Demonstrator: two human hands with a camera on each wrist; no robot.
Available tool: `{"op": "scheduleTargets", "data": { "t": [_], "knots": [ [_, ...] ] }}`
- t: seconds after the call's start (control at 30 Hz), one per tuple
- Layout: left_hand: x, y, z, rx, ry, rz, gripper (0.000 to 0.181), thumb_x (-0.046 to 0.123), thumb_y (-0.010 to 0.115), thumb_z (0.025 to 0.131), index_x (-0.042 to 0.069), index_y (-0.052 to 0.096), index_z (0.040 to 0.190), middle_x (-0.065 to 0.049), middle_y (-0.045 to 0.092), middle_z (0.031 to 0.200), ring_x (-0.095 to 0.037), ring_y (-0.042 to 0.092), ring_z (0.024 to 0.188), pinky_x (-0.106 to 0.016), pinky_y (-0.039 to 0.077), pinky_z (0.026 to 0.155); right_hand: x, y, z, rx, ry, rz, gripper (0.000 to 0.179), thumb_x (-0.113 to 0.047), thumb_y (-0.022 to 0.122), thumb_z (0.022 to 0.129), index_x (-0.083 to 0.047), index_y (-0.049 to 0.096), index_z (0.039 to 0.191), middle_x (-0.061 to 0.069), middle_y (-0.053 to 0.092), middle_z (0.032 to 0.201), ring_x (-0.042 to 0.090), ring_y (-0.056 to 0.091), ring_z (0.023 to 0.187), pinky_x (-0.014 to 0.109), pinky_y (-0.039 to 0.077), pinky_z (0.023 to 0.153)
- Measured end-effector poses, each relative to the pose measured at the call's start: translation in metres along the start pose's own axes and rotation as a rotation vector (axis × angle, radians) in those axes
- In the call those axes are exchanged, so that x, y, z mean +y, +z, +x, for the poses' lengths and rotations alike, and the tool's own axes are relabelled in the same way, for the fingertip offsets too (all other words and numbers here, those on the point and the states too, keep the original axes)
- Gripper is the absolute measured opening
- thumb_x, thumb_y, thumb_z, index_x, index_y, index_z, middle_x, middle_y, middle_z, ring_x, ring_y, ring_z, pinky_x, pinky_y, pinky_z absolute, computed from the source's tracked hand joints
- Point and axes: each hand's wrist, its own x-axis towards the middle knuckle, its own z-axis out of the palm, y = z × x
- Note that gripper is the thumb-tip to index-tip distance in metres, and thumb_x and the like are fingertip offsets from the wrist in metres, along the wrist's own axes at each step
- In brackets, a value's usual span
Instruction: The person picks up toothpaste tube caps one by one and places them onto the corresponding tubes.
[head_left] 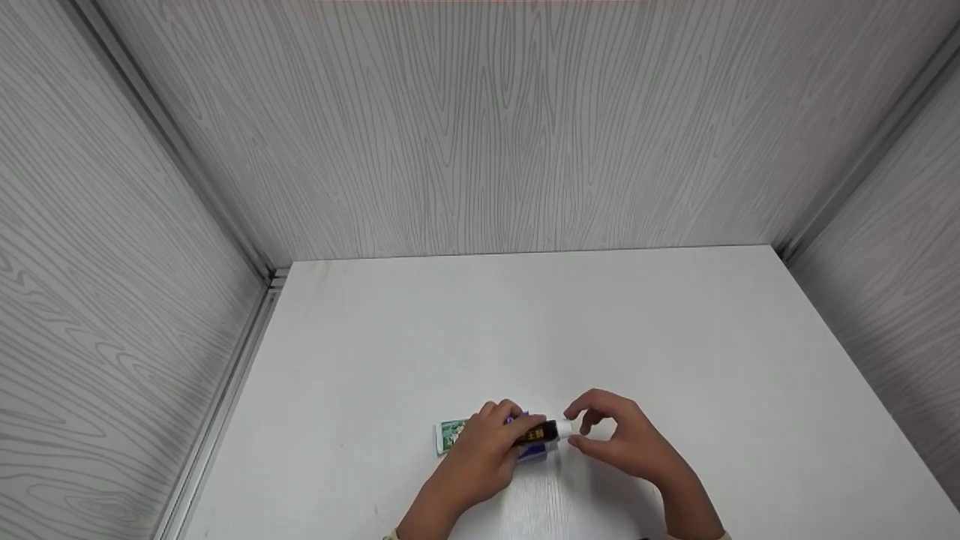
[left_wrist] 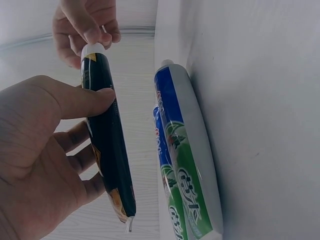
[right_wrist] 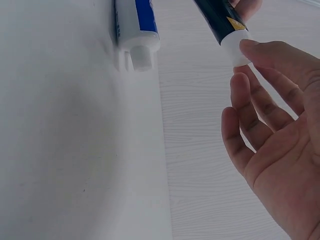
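My left hand (head_left: 487,450) grips a black toothpaste tube (left_wrist: 107,120) with gold markings, thumb across its front and fingers behind. The white cap (right_wrist: 234,46) of that tube points toward my right hand (head_left: 626,439), whose thumb and a finger pinch it. In the right wrist view the other fingers of my right hand (right_wrist: 280,115) are bent loosely below the cap. Beneath the held tube, two blue, green and white toothpaste tubes (left_wrist: 185,150) lie side by side on the white table (head_left: 360,360). In the head view my left hand hides most of them.
Grey wood-grain panels stand on three sides: the back panel (head_left: 480,127), the left panel (head_left: 105,300) and the right panel (head_left: 892,285). Metal framing (head_left: 217,420) runs along the table's left edge.
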Motion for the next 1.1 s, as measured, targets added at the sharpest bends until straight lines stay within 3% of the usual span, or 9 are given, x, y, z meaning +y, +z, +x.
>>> {"op": "scheduleTargets", "data": {
  "t": [0.2,0.47,0.67,0.9,1.03,1.1],
  "knots": [
    [-0.0010,0.0014,0.0004,0.006,0.011,-0.006,0.045,0.007,0.070,0.100,0.025,0.068,0.142,0.002,0.065,0.120,-0.016,0.059,0.108,-0.040,0.054,0.099,0.0029,0.0011,-0.0003,-0.005,0.037,-0.013,0.019,-0.024,0.082,0.096,-0.023,0.074,0.113,-0.006,0.073,0.110,0.015,0.068,0.088,0.036,0.057,0.086],
    [-0.0005,-0.0006,-0.0001,-0.015,-0.012,-0.015,0.042,0.011,0.070,0.102,0.025,0.068,0.142,0.002,0.065,0.120,-0.016,0.060,0.106,-0.041,0.054,0.097,0.0035,0.0017,0.0023,-0.012,0.060,0.008,0.014,-0.029,0.078,0.099,-0.024,0.075,0.112,0.009,0.077,0.111,0.013,0.069,0.091,0.032,0.057,0.086],
    [0.0011,0.0003,0.0001,-0.018,-0.018,-0.010,0.042,0.012,0.070,0.102,0.026,0.068,0.141,0.003,0.064,0.120,-0.014,0.061,0.105,-0.040,0.054,0.095,0.0030,0.0008,0.0026,-0.017,0.116,-0.010,0.012,-0.034,0.072,0.103,-0.027,0.075,0.111,-0.003,0.078,0.105,0.011,0.072,0.092,0.031,0.057,0.088],
    [0.0005,0.0014,0.0006,-0.011,-0.008,-0.001,0.042,0.012,0.070,0.102,0.027,0.069,0.141,0.004,0.065,0.119,-0.014,0.060,0.102,-0.039,0.054,0.092,0.0030,-0.0016,0.0012,-0.021,0.164,0.012,0.023,-0.036,0.065,0.107,-0.017,0.075,0.113,-0.007,0.078,0.094,0.027,0.075,0.088,0.033,0.058,0.082],
    [-0.0005,0.0021,0.0010,-0.011,-0.010,0.004,0.041,0.012,0.069,0.102,0.028,0.069,0.140,0.004,0.065,0.118,-0.014,0.060,0.102,-0.038,0.054,0.092,0.0034,-0.0010,0.0008,0.031,0.137,-0.022,0.010,-0.035,0.072,0.103,-0.029,0.075,0.111,-0.012,0.076,0.102,0.015,0.072,0.090,0.034,0.057,0.086],
    [-0.0009,0.0025,0.0013,-0.012,-0.008,0.005,0.042,0.011,0.069,0.101,0.027,0.069,0.141,0.003,0.065,0.119,-0.014,0.060,0.102,-0.038,0.055,0.093,0.0032,-0.0004,0.0003,0.050,0.107,-0.046,0.014,-0.034,0.077,0.099,-0.034,0.073,0.112,-0.013,0.074,0.108,0.012,0.069,0.091,0.036,0.057,0.088]
  ]
}}
